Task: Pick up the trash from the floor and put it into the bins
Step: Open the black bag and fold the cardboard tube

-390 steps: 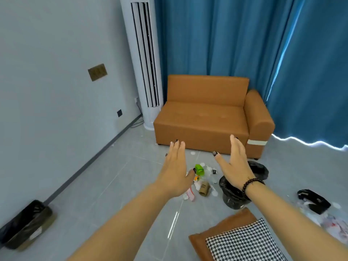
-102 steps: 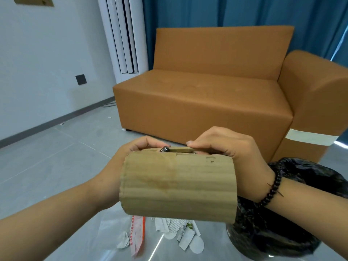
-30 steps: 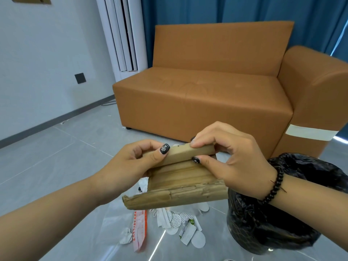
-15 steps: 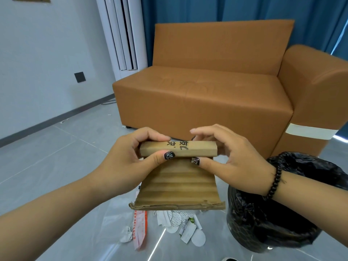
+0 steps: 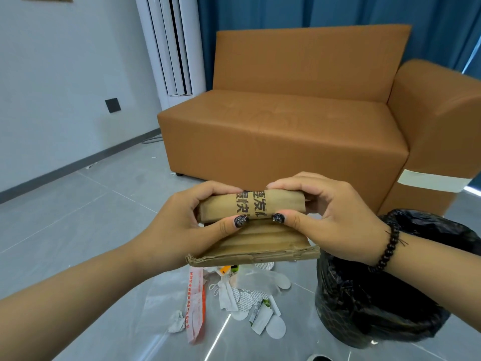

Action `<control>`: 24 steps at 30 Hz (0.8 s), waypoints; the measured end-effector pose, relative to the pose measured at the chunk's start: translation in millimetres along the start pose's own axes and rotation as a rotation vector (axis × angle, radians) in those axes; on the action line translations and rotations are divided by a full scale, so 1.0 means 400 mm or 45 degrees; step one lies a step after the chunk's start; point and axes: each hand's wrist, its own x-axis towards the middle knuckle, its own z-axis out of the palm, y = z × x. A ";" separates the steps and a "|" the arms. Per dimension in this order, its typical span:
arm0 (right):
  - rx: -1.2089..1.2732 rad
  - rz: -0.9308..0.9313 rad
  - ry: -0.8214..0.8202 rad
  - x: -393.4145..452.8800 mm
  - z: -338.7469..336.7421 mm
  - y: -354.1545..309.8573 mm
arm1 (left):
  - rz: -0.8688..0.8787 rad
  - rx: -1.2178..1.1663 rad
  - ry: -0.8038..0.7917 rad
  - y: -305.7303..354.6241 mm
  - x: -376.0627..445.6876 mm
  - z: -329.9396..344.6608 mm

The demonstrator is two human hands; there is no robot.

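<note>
Left hand (image 5: 182, 225) and right hand (image 5: 328, 217) both had fingers curled around the partly rolled brown corrugated cardboard sheet (image 5: 251, 230), held in the air above the scattered paper and plastic trash (image 5: 234, 298) on the grey floor (image 5: 78, 217), just beside the black-bagged bin (image 5: 377, 295).

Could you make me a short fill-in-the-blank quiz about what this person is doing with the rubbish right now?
1. Both hands, the left hand and the right hand, are rolling up a piece of brown ____.
2. The bin beside the right forearm is lined with a ____ bag.
3. The wrappers lie on the floor in front of an orange-brown ____.
4. A beaded bracelet sits on the ____ wrist.

Missing words: cardboard; black; sofa; right
</note>
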 end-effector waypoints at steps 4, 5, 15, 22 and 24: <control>-0.122 -0.139 -0.009 -0.004 0.002 -0.001 | -0.162 -0.166 -0.038 -0.003 -0.001 0.008; -0.140 -0.166 -0.016 -0.006 0.002 0.001 | -0.177 -0.164 -0.042 -0.002 -0.001 0.009; 0.016 0.199 -0.118 -0.001 -0.005 0.006 | 0.027 0.119 0.086 0.004 -0.001 0.007; 0.261 0.357 -0.162 -0.006 -0.002 0.001 | 0.019 0.236 0.057 0.000 -0.003 0.013; 0.242 0.293 -0.131 -0.006 -0.004 -0.001 | -0.033 0.134 0.006 0.004 -0.002 0.015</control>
